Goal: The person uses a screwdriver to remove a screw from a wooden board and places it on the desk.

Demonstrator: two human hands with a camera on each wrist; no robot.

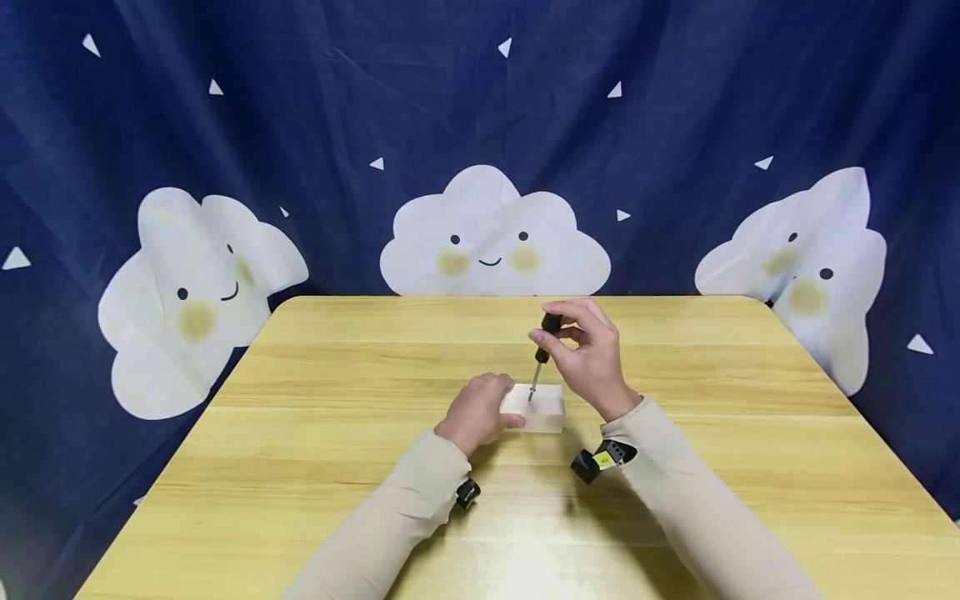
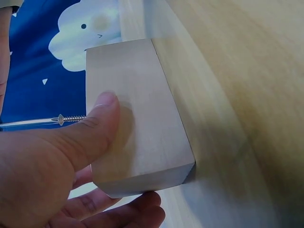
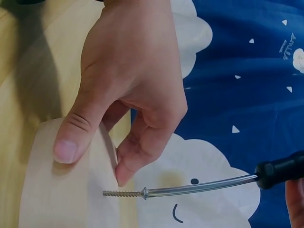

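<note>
- Your left hand (image 1: pixel 480 410) grips the pale wooden block (image 1: pixel 552 422): thumb flat on the side nearest you, fingers wrapped round its left end and far side.
- The block sits on the table (image 1: pixel 337 408), directly to the right of your left palm, and below and slightly left of your right hand (image 1: pixel 596 357).
- Your right hand pinches the black handle of the screwdriver (image 1: pixel 542 356) between thumb and fingers, raised above the block.
- Screwdriver shaft slants down, leaning toward your right hand at the top; its tip meets the head of the screw (image 3: pixel 124 194).
- Screw stands at the block's upper face, just right of your left fingers, thread largely exposed; cannot tell whether its point is in the wood.
</note>
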